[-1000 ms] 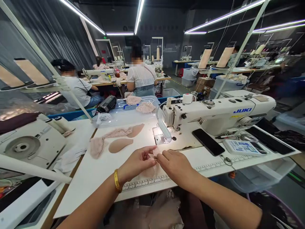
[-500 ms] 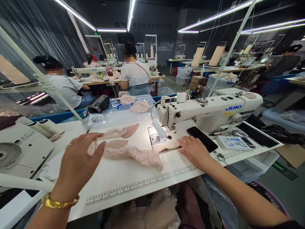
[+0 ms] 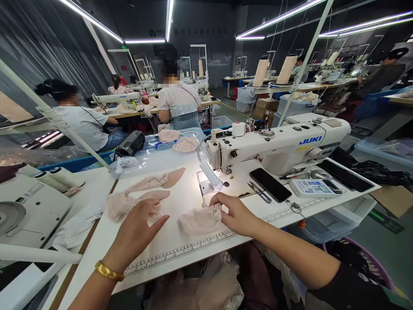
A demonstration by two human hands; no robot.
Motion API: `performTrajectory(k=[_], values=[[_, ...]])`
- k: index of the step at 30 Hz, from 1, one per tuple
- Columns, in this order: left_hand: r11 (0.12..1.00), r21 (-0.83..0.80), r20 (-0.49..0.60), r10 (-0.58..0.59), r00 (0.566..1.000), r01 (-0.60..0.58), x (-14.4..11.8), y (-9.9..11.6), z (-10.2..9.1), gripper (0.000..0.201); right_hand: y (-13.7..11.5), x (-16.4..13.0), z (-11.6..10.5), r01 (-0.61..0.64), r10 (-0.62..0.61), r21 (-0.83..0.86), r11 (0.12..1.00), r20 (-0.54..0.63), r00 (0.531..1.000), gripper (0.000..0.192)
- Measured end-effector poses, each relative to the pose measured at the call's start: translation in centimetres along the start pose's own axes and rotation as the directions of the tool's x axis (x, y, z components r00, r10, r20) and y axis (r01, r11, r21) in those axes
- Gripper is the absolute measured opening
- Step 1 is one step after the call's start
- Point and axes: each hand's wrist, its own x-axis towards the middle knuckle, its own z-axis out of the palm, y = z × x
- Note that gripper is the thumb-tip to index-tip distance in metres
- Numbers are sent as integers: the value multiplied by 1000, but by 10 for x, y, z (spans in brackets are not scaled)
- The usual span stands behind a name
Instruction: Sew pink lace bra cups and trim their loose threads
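Between thumb and fingers, my right hand (image 3: 237, 213) pinches the edge of a pale pink lace piece (image 3: 198, 221), which lies in front of the needle plate. My left hand (image 3: 140, 228) is over the lace pieces at the left, its thumb spread away from its fingers; the fingertips partly cover a sheer pink piece (image 3: 121, 206). Behind them lies another lace piece with a plain tan end (image 3: 176, 177). The white sewing machine (image 3: 277, 144) stands to the right, its lamp (image 3: 211, 173) lit over the needle plate. Small thread snips (image 3: 260, 192) lie beside a black phone (image 3: 270, 185).
A clear plastic sheet (image 3: 151, 148) at the back carries round lace pieces (image 3: 186, 144). A white and blue box (image 3: 314, 189) sits right of the phone. Another machine (image 3: 29, 206) stands at the left. A printed ruler (image 3: 180, 253) runs along the front edge. Co-workers sit beyond.
My right hand has moved left off the thread snips and taken hold of a lace piece. My left hand has moved right and down over the lace. The view has shifted slightly.
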Motion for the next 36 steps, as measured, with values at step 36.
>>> performTrajectory(k=[36], values=[[108,-927,341,-150,928,359,-4,88,53,34,11,5,15,-391,351,628,673,194,916,49]])
